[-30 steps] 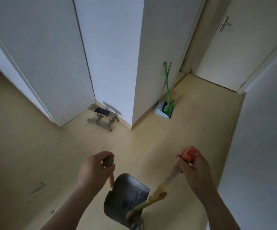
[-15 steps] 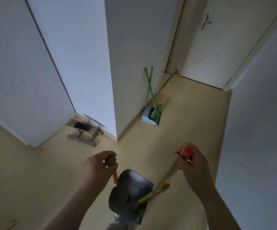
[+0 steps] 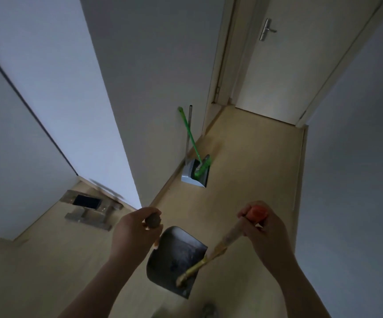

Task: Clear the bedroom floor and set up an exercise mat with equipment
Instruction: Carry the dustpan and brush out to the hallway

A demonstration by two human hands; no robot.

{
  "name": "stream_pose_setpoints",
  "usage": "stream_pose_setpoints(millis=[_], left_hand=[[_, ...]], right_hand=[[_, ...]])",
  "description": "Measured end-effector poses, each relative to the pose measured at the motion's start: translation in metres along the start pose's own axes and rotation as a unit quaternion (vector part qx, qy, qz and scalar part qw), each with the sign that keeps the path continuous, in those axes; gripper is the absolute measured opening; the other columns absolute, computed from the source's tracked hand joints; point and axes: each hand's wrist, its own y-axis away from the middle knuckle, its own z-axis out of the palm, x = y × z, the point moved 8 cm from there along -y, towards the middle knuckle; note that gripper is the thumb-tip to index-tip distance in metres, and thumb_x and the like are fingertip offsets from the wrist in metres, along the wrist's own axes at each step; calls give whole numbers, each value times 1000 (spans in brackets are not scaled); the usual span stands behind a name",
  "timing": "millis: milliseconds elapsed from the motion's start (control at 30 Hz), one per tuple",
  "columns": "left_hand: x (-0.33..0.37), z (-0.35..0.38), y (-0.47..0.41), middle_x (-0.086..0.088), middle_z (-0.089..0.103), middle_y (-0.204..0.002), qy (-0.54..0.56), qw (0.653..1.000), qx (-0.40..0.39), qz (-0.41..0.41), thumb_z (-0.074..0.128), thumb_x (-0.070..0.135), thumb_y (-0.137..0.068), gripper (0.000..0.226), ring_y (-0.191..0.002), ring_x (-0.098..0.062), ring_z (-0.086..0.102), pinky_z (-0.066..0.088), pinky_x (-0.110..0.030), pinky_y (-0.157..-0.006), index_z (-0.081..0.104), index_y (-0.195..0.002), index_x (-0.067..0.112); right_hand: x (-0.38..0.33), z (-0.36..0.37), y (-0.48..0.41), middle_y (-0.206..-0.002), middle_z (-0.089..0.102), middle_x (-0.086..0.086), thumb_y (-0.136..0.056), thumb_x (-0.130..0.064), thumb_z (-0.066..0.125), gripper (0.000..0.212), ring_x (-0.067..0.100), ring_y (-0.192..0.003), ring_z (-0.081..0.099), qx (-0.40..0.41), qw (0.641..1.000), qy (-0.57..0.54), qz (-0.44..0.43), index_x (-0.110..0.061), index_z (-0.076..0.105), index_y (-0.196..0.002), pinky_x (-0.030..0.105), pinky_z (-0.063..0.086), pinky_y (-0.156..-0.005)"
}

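A: Largest first. What is carrying everything?

B: A pale wooden floor is running down a narrow hallway. A white door is standing closed at its far end.

A: Along the floor's edges?

B: A green broom and a grey dustpan are standing together against the wall at the left edge, the broom's head sitting in the pan. A low stand is sitting further left, by the wall corner.

A: The items in use?

B: A dark dustpan is hanging over the near end of the floor, between the two hands, with its hollow facing up. A straw-coloured hand broom is slanting down into it, its lower end lying in the pan.

A: Hand states?

B: The left hand is clamping round the dark dustpan's handle, fingers curled tight. The handle's dark knob is showing above the fist. The right hand is gripping the hand broom's stick just under its orange cap, fingers wrapped round it. The hands are staying apart, the pan between them.
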Motion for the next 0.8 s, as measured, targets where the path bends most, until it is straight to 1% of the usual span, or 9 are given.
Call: stream_pose_setpoints(millis=[100, 200, 233, 333, 433, 500, 633, 733, 800], left_hand=[[18, 9, -36, 18, 70, -80, 6, 999, 28, -19, 72, 25, -82, 13, -68, 8, 61, 40, -4, -58, 71, -95, 27], [35, 20, -65, 16, 71, -83, 6, 998, 31, -48, 72, 24, -82, 16, -72, 2, 64, 53, -16, -66, 71, -98, 25], [40, 23, -74, 16, 70, -81, 0, 998, 32, -54, 71, 24, -83, 14, -71, 2, 64, 53, -16, -64, 71, -97, 26], [53, 25, -101, 19, 65, -80, -25, 996, 57, -67, 68, 22, -85, 14, -67, 8, 57, 37, -6, -56, 70, -99, 24], [55, 28, -124, 17, 64, -88, -27, 993, 70, -94, 66, 21, -86, 14, -72, 6, 55, 38, -7, -61, 70, -100, 25], [54, 32, -137, 14, 67, -91, -18, 991, 72, -108, 66, 21, -86, 14, -76, 1, 60, 49, -15, -69, 69, -99, 27], [44, 36, -174, 11, 69, -95, 7, 987, 89, -133, 69, 18, -84, 19, -82, -6, 64, 55, -26, -77, 70, -101, 25], [33, 37, -211, 11, 69, -98, 16, 987, 83, -134, 70, 18, -82, 21, -82, -6, 64, 54, -24, -76, 70, -102, 25], [24, 37, -235, 12, 68, -97, 19, 988, 73, -135, 71, 19, -82, 20, -80, -5, 63, 53, -22, -74, 70, -101, 25]], right_hand=[[10, -11, -44, -72, 59, 3, -79, -11, 63, 5, 26, -68, 57, -6, 1000, -3, -14, -11, 58, -78, 48, 50, -64], [22, -21, -88, -72, 59, 8, -82, 0, 65, 12, 26, -69, 56, -19, 1000, -7, -18, -8, 58, -78, 42, 49, -65], [25, -24, -103, -70, 58, 7, -82, 2, 66, 13, 24, -68, 56, -28, 999, -3, -21, -7, 57, -77, 35, 48, -64], [27, -26, -145, -67, 54, 2, -83, 2, 66, 21, 16, -62, 51, -61, 997, -6, -40, -11, 54, -72, 19, 42, -59], [29, -24, -180, -65, 52, 1, -83, 1, 65, 24, 9, -60, 48, -86, 995, -26, -52, -14, 51, -70, 20, 42, -59], [29, -20, -200, -65, 51, 1, -84, -1, 64, 22, 8, -60, 47, -98, 993, -31, -60, -13, 51, -70, 19, 42, -59], [28, -4, -242, -64, 53, -2, -81, -8, 63, 18, 11, -59, 50, -112, 991, -28, -64, -18, 52, -70, 14, 42, -58], [31, 14, -276, -63, 52, -1, -82, 1, 65, 27, 9, -59, 48, -107, 993, -15, -52, -18, 51, -69, 16, 42, -58], [31, 26, -296, -64, 52, 2, -81, 5, 65, 25, 10, -59, 48, -102, 994, -3, -50, -13, 52, -70, 18, 41, -58]])
